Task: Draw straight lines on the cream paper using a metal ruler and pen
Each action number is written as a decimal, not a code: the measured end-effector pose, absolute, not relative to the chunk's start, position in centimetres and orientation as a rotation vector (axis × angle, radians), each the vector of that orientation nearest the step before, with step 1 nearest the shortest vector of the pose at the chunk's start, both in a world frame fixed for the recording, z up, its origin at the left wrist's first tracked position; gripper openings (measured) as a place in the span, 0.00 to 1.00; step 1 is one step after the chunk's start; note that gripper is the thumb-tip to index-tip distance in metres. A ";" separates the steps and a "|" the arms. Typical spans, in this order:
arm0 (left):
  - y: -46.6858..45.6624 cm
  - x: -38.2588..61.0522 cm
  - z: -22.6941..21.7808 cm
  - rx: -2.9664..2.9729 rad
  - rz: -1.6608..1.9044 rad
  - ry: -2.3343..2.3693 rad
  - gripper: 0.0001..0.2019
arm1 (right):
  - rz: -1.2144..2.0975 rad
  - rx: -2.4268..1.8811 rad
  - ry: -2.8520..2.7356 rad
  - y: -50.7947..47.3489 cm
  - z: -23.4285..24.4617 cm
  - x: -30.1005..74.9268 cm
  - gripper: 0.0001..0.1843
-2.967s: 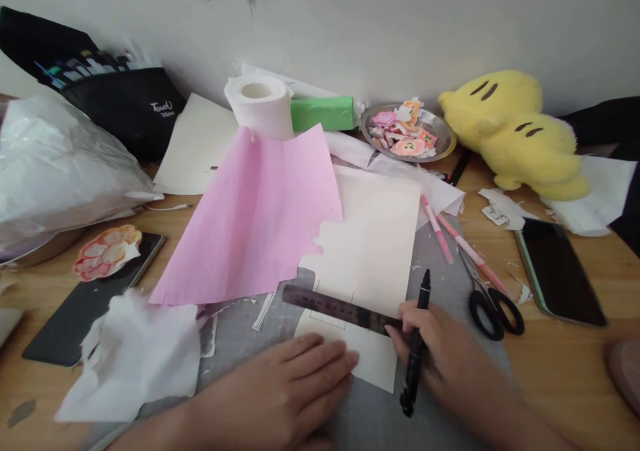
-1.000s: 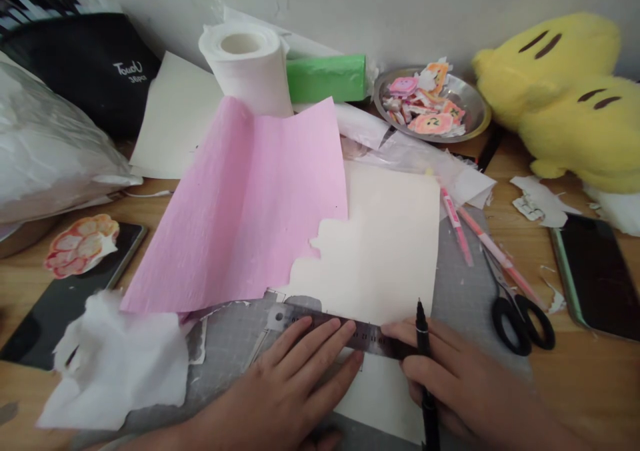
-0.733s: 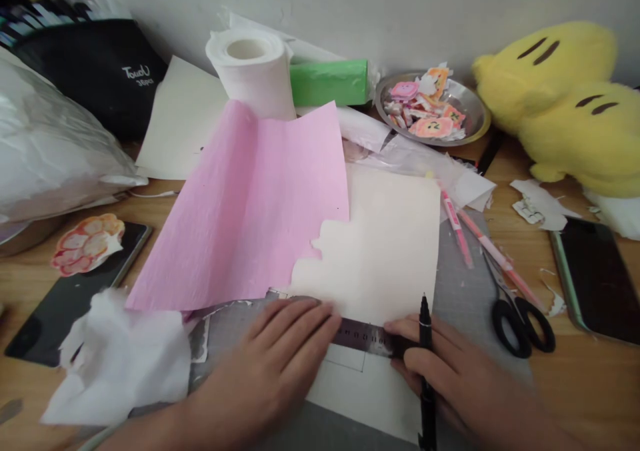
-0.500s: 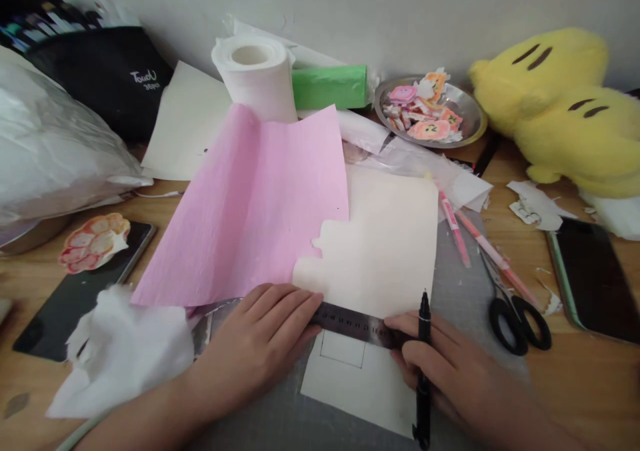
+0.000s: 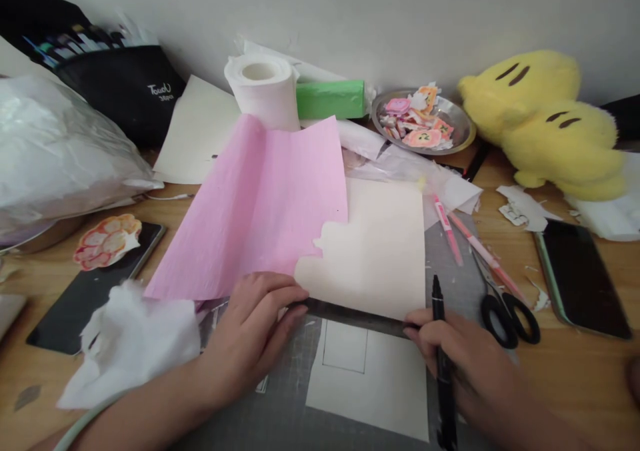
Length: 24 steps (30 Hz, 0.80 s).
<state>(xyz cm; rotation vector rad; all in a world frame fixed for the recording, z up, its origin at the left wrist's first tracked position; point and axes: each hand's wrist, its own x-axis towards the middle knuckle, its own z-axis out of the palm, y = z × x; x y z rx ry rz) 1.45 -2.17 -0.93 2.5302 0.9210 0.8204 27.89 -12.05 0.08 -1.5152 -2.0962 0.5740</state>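
A dark metal ruler (image 5: 355, 317) lies across a cream sheet of paper (image 5: 383, 251). My left hand (image 5: 250, 324) pinches its left end between thumb and fingers. At the other end my right hand (image 5: 460, 351) grips the ruler with thumb and fingertips, and also carries a black pen (image 5: 441, 357), tip up and uncapped. Below the ruler, thin lines of a drawn rectangle (image 5: 345, 351) show on the paper. Pink crepe paper (image 5: 280, 197) with a fold covers the sheet's upper left, behind my left hand.
A grey cutting mat (image 5: 280, 411) lies beneath. Scissors (image 5: 510, 321), pink markers (image 5: 450, 231) and a phone (image 5: 583, 277) are on the right. Behind stand a paper roll (image 5: 263, 94), a metal bowl of cutouts (image 5: 425, 121) and yellow plush toys (image 5: 540, 124). Crumpled tissue (image 5: 135, 344) lies left.
My hands have moved apart, to the ruler's two ends. The ruler now looks thinner and its markings no longer show. The view has shifted slightly.
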 end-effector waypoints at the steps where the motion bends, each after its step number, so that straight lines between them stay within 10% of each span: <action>1: -2.2 1.4 -0.9 2.526 0.845 0.919 0.07 | 0.652 -1.528 -2.047 -12.2 -0.1 28.0 0.12; 24: -2.8 1.7 -0.5 2.818 0.624 0.313 0.09 | 0.316 -1.361 -2.270 -12.5 0.3 27.1 0.12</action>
